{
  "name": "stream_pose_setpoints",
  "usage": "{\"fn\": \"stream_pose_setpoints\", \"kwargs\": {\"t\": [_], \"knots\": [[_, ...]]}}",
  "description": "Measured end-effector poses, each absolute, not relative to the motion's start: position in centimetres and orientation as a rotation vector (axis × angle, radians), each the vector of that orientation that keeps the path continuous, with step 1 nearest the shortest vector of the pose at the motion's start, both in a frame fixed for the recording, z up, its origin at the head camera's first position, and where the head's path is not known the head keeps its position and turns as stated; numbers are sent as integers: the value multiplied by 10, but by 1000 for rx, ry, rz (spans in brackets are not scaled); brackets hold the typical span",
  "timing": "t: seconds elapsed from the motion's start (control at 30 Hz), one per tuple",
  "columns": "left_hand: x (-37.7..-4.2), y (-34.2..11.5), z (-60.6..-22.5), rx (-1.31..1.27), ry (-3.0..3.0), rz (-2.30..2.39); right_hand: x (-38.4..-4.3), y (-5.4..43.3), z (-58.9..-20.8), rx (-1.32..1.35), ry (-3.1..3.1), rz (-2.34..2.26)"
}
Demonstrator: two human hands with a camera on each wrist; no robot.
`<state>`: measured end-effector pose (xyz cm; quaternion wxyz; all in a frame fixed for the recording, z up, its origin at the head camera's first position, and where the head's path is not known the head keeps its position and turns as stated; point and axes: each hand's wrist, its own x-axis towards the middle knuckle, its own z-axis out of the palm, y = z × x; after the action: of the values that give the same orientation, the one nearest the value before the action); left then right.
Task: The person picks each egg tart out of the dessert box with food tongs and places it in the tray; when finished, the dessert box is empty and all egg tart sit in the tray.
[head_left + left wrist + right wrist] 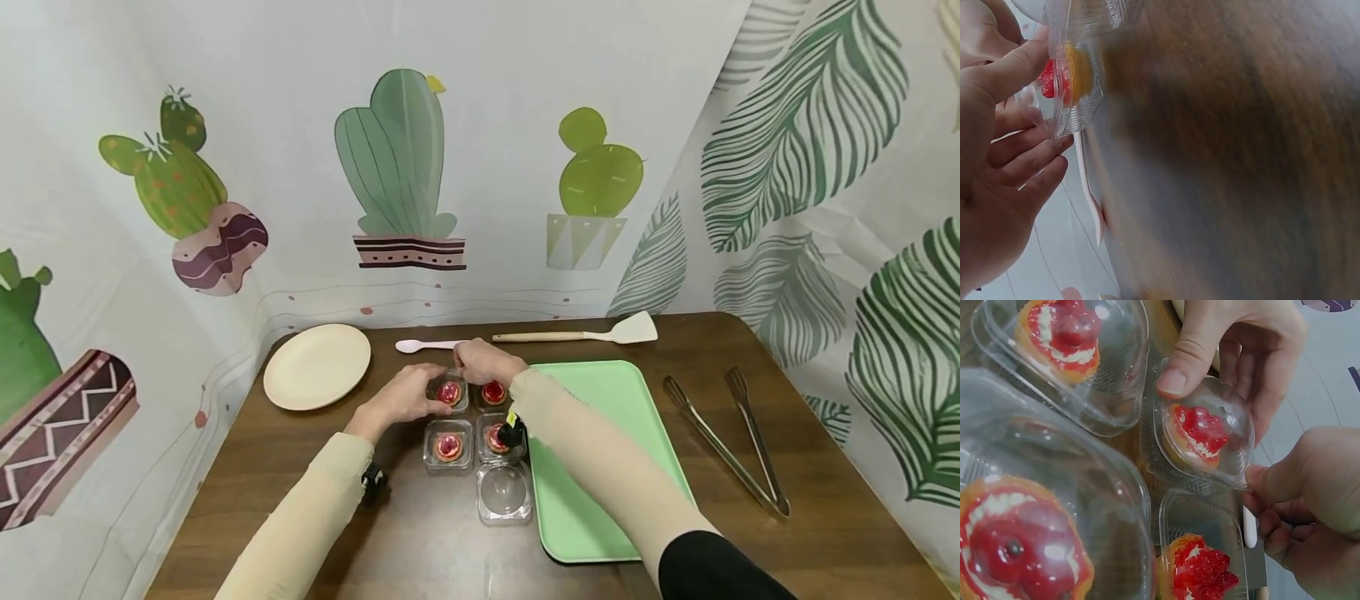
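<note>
A clear plastic clamshell box with a red fruit tart inside sits at the back left of a small group of such boxes. My left hand grips this box from its left side, the thumb over the near edge of the domed lid and the other fingers around the far side. At the far corner of the lid, my right hand pinches the plastic rim between thumb and fingertips. In the head view my right hand partly covers the back right tart box.
More boxed tarts stand nearer, one at front left, beside a clear domed plastic piece. A green tray lies under my right forearm. Around are a cream plate, pink spoon, spatula and metal tongs.
</note>
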<state>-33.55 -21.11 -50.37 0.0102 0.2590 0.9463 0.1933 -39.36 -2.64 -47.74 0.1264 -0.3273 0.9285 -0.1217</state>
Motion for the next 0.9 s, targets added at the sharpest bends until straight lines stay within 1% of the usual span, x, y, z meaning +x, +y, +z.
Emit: {"fn": "stream_pose_setpoints", "kwargs": {"t": [0.33,0.57,0.77,0.9], "knots": [[-334,-212,-503,829,2956,606,-392,-31,-474,-976,2642,-244],[-333,-210,-501,824,2950,609,-397,-29,-471,-860,2564,-335],[-332,-210,-502,798,2943,588,-400,-27,-470,-854,2495,-430],[-333,-209,-501,797,2947,590,-403,-27,-469,-889,2491,-409]]}}
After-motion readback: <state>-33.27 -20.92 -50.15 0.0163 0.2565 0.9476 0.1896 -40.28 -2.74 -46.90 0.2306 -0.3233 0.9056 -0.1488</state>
